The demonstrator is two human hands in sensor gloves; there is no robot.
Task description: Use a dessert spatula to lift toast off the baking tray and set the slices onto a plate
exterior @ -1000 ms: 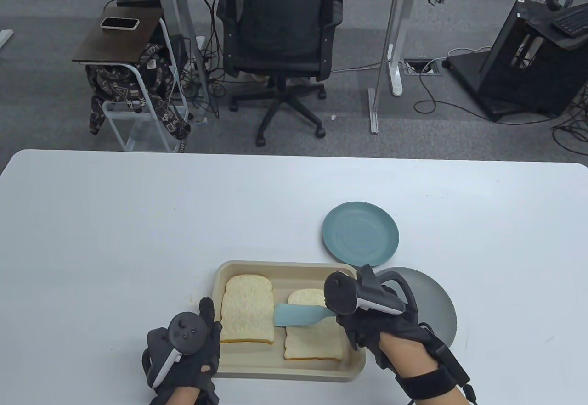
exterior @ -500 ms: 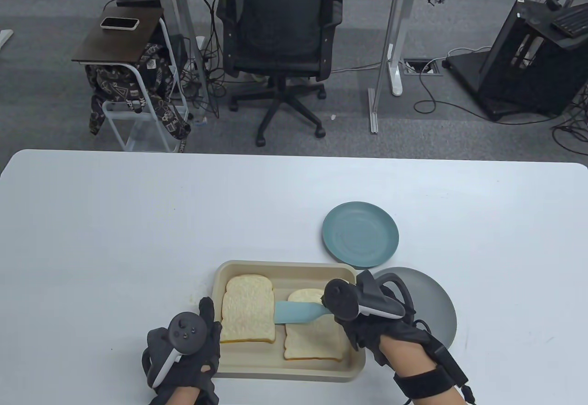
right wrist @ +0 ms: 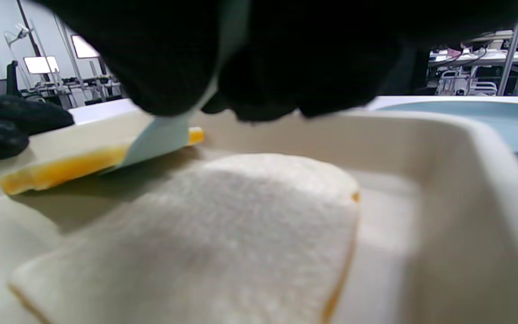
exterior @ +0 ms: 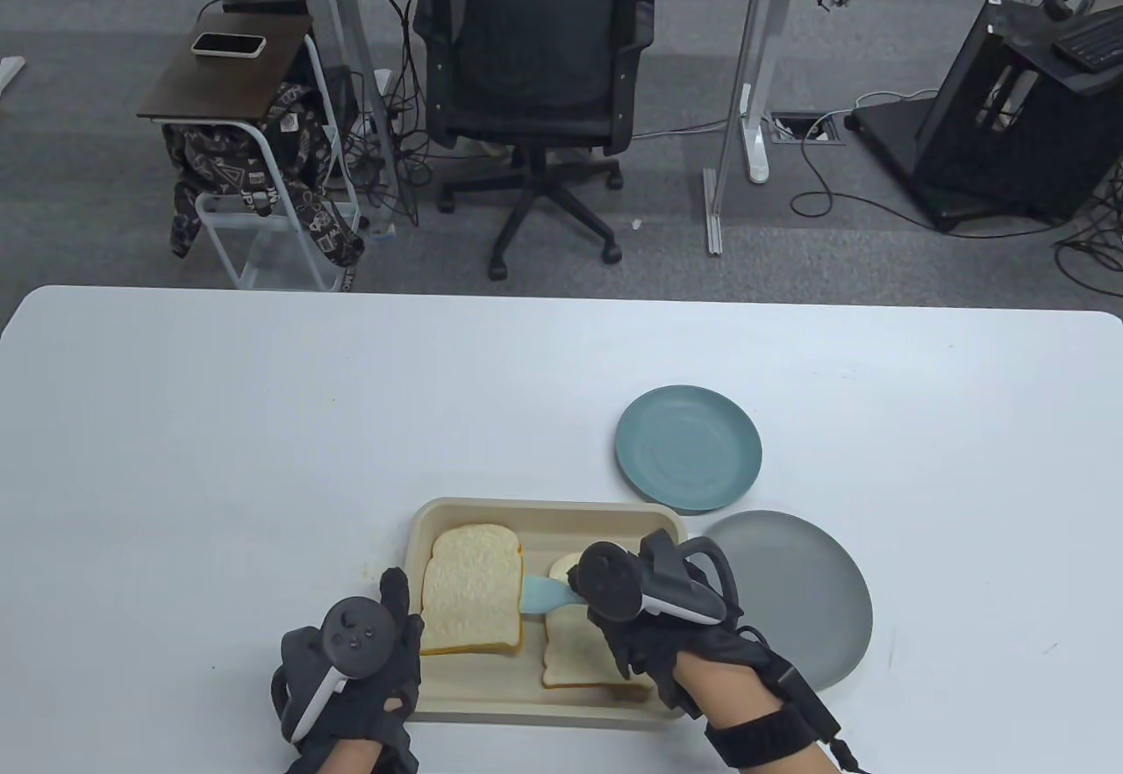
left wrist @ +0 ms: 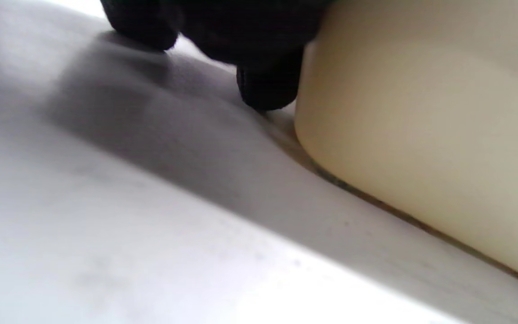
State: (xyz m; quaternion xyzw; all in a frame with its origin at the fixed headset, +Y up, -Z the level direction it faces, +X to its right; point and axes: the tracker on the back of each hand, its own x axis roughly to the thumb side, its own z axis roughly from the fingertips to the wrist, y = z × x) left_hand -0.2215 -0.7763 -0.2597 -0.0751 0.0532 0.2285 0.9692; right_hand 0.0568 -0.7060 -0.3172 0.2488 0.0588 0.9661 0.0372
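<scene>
A beige baking tray (exterior: 544, 512) near the table's front edge holds two toast slices, the left slice (exterior: 472, 590) and the right slice (exterior: 568, 647). My right hand (exterior: 645, 642) grips a light-blue dessert spatula (exterior: 542, 594) over the right slice; its blade tip goes under the left slice's right edge (right wrist: 83, 166). The right slice (right wrist: 223, 234) fills the right wrist view. My left hand (exterior: 360, 669) rests against the tray's left front corner, fingers (left wrist: 268, 85) touching the tray wall (left wrist: 421, 148). A teal plate (exterior: 688, 447) and a grey plate (exterior: 803, 585) lie right of the tray.
The white table (exterior: 263, 423) stretches wide to the left and back. Behind its far edge stand an office chair (exterior: 535, 54), a side table with a phone (exterior: 228, 44), desk legs and cables on the floor.
My right hand has moved left and toward the front, sliding the spatula blade left until its tip slips beneath the left slice's edge. The left hand has stayed put.
</scene>
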